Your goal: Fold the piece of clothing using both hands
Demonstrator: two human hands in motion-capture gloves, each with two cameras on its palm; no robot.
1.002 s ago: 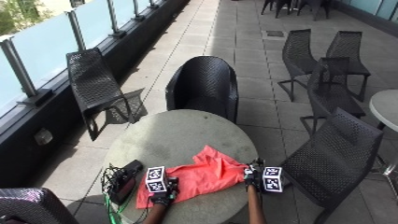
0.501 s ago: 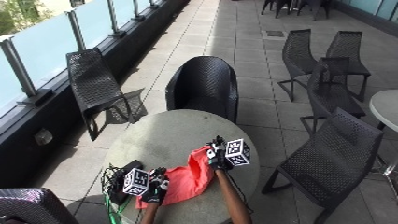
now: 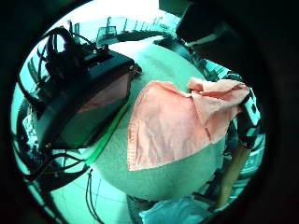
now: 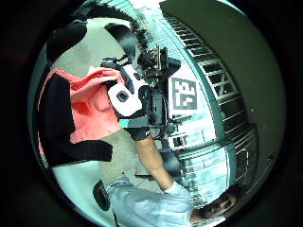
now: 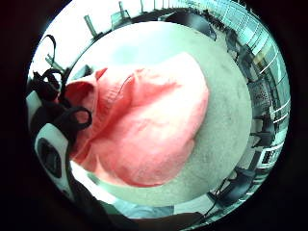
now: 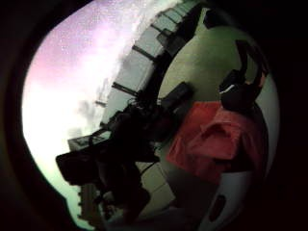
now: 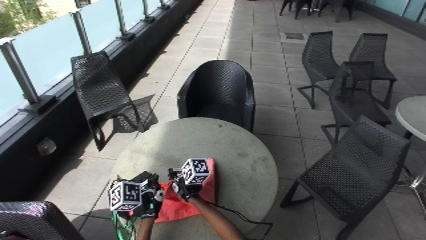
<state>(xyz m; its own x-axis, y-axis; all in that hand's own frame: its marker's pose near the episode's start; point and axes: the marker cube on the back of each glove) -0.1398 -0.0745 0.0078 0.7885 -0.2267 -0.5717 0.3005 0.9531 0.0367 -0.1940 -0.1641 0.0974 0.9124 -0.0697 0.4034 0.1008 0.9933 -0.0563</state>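
Coral-red garment (image 7: 178, 208) folded over on the round grey table (image 7: 219, 145), near its front edge.

Right hand (image 7: 183, 187) brought across beside the left hand (image 7: 148, 200), pinching a bunched edge of the cloth — seen clearest in the left palm views. Left fingers curled on the cloth too, apparently, though half hidden from above. Black device (image 3: 79, 100) lying just beside the garment on the table.
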